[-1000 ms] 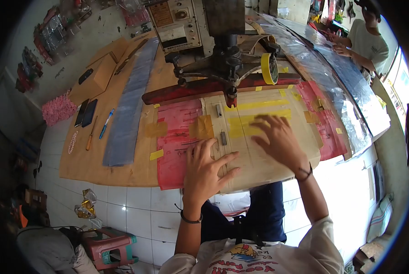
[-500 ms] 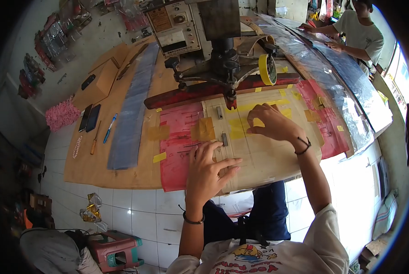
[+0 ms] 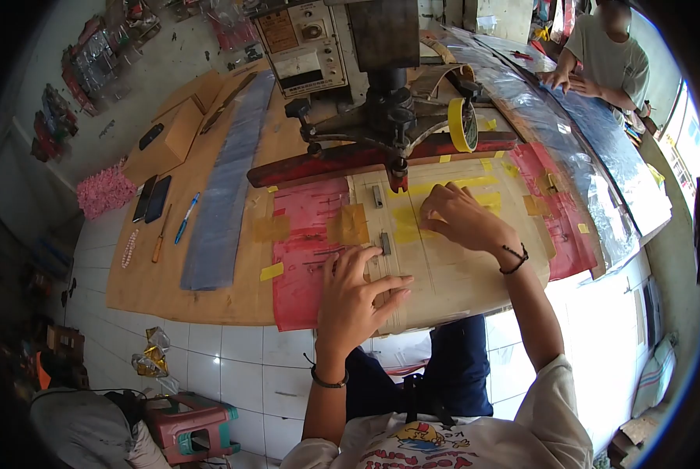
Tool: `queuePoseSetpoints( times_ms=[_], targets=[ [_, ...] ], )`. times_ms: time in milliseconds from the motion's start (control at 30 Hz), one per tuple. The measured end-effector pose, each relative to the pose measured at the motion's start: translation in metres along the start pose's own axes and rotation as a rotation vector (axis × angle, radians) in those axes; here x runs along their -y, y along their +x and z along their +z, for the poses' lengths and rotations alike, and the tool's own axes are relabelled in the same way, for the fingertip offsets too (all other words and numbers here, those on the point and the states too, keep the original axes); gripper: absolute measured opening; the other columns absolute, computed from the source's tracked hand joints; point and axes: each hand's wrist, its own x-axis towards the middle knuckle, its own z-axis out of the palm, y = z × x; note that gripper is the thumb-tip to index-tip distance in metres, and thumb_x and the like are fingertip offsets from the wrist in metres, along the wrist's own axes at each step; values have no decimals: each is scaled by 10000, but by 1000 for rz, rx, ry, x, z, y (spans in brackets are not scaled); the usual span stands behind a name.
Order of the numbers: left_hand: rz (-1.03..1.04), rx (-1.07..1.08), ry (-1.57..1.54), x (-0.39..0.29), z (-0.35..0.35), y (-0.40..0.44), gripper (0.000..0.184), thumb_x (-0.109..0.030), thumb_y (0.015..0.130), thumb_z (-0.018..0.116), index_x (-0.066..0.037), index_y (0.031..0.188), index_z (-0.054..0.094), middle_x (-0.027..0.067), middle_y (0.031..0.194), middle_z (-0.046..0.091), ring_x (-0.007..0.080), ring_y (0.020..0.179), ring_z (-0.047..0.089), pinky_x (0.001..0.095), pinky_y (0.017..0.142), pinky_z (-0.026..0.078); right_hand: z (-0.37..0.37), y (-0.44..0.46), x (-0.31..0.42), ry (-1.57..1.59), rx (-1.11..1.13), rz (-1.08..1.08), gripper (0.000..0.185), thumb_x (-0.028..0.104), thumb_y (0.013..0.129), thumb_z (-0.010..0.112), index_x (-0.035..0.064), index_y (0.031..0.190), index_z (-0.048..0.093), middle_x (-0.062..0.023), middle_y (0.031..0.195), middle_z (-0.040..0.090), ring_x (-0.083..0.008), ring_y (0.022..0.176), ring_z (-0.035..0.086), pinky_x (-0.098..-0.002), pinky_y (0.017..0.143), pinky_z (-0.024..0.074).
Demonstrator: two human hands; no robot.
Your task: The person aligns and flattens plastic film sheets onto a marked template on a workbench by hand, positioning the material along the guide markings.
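My left hand (image 3: 356,291) rests with fingers spread on the board, across the edge of a red sheet (image 3: 299,270). Its index fingertip reaches a small grey metal block (image 3: 386,244); whether they touch is unclear. A second such block (image 3: 378,196) lies farther back. My right hand (image 3: 469,220) is over the tan board (image 3: 451,289), fingers bent and thumb a little apart, beside strips of yellow tape (image 3: 407,225). I see nothing held in it. Just behind both hands hangs the press head (image 3: 397,166) with its red bar (image 3: 318,163).
A yellow tape roll (image 3: 462,125) hangs on the press arm. To the left lie a clear bluish strip (image 3: 229,195), a blue pen (image 3: 186,217), a screwdriver (image 3: 159,238) and two phones (image 3: 158,198). At the back right, a co-worker (image 3: 612,59) leans over plastic sheets (image 3: 569,125).
My right hand has shifted slightly left, and its fingers and thumb have drawn closer. My left hand stays nearly still. The co-worker's hands have come together.
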Motion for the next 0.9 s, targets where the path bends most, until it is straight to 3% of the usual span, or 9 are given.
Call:
queuePoseSetpoints(
  times_ms=[33,133,233,433,533,633,733,900],
  targets=[
    [-2,-2,-5,0,0,-1,218,-373,874,795,-280,1065,845,109,1291,613,319,1275,532,526,1124,352,5,-1,-1,-62,-81,-104,273,251,1017,660,60,1211,633,-130,1170,686,-346,1121,632,-426,1017,474],
    [-15,-8,-11,0,-2,1,218,-374,877,794,-269,1062,844,109,1290,613,315,1274,533,529,1123,353,10,-6,7,22,-187,-97,212,188,1044,609,43,1197,612,-142,1129,690,-331,1149,624,-435,1032,464],
    [-20,0,0,-1,-1,1,224,-375,880,793,-260,1065,842,107,1288,613,311,1272,535,532,1124,354,7,-7,9,112,-207,-67,205,177,1038,614,1,1134,570,-159,1096,714,-384,1074,666,-466,955,503],
    [-26,2,19,-2,-1,2,234,-378,879,796,-253,1073,836,103,1282,614,308,1268,537,537,1121,356,-12,-11,15,570,-97,103,188,155,1049,609,1,1145,560,-156,1027,773,-369,876,746,-442,765,562],
    [-15,0,31,-2,-1,2,232,-372,878,797,-250,1072,835,98,1279,615,308,1263,539,534,1114,359,-4,-11,5,580,-170,3,219,125,1003,680,14,1158,573,-138,1035,759,-322,914,735,-429,796,554],
    [-25,-2,26,-3,1,3,218,-364,863,804,-246,1042,842,92,1278,618,309,1258,544,519,1114,354,-19,-12,14,416,-181,25,288,90,942,748,23,1171,587,-111,1028,739,-281,943,706,-404,812,547],
    [-27,-6,27,-3,0,4,212,-361,856,807,-243,1028,845,90,1279,619,308,1257,546,510,1117,350,-23,-10,21,500,-249,108,318,42,882,775,34,1170,641,-91,1022,721,-284,954,672,-394,845,535],
    [-7,-8,29,-3,0,5,222,-358,874,801,-240,1058,836,90,1253,616,305,1240,546,523,1098,365,-3,-10,-3,167,-281,-131,313,67,863,759,68,1175,735,-85,1028,730,-308,982,668,-425,910,528]
  ],
)
